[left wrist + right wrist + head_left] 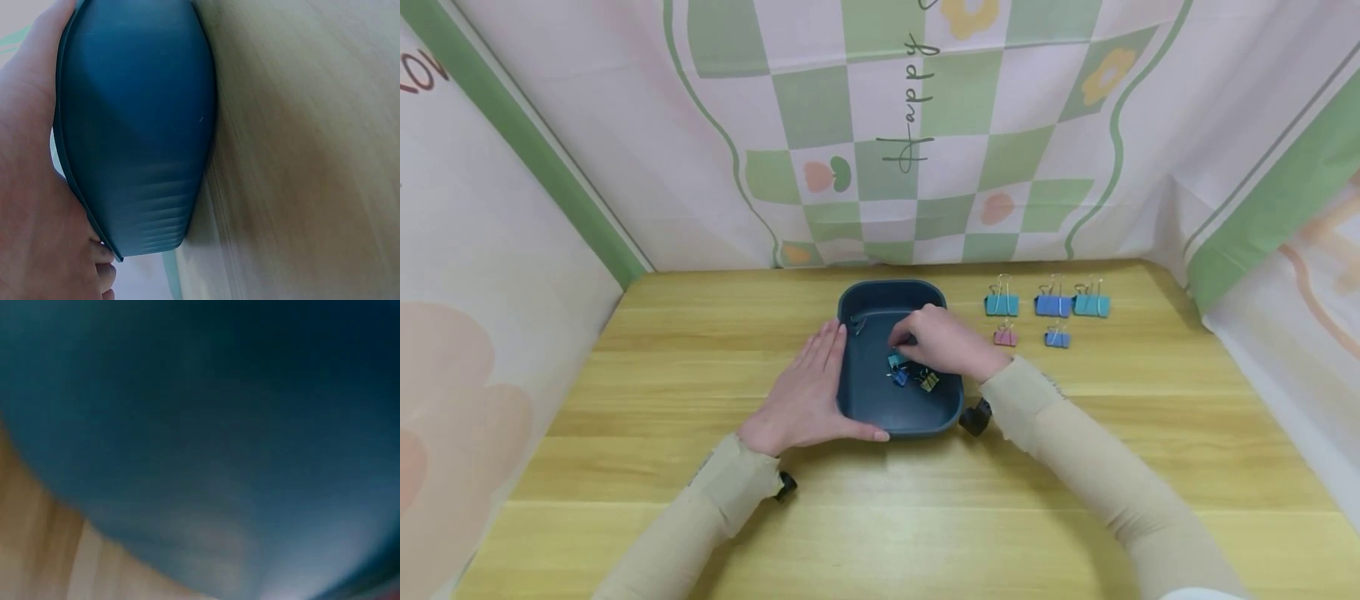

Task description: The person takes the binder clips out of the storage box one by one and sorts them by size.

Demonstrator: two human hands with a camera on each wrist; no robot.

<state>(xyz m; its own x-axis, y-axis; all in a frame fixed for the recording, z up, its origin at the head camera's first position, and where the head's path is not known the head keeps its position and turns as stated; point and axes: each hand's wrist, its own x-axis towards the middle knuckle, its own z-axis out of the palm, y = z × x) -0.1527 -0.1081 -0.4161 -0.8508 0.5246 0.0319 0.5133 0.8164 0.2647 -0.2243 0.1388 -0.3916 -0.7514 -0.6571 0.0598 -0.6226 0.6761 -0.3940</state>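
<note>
A dark blue tray (pixel 898 415) stands on the table, its outer wall (pixel 137 112) large in the left wrist view. Along its left rim lie the straight fingers of my left hand (pixel 805 396), the thumb against the near rim; that hand (pixel 31 181) touches the rim in the left wrist view too. My right hand (pixel 946 340) reaches into the tray and pinches a small teal binder clip (pixel 896 361) at its handle. Beside it lie a blue clip (pixel 900 378) and a yellow clip (pixel 930 382). A blurred tray wall (pixel 200 444) fills most of the right wrist view, hiding the fingers.
Right of the tray, large teal (pixel 1002 305), blue (pixel 1052 306) and teal (pixel 1092 306) clips stand in a row. Nearer are small pink (pixel 1005 338) and blue (pixel 1057 339) clips. Another clip (pixel 858 326) lies in the tray's far left corner. Patterned cloth (pixel 883 100) borders the table.
</note>
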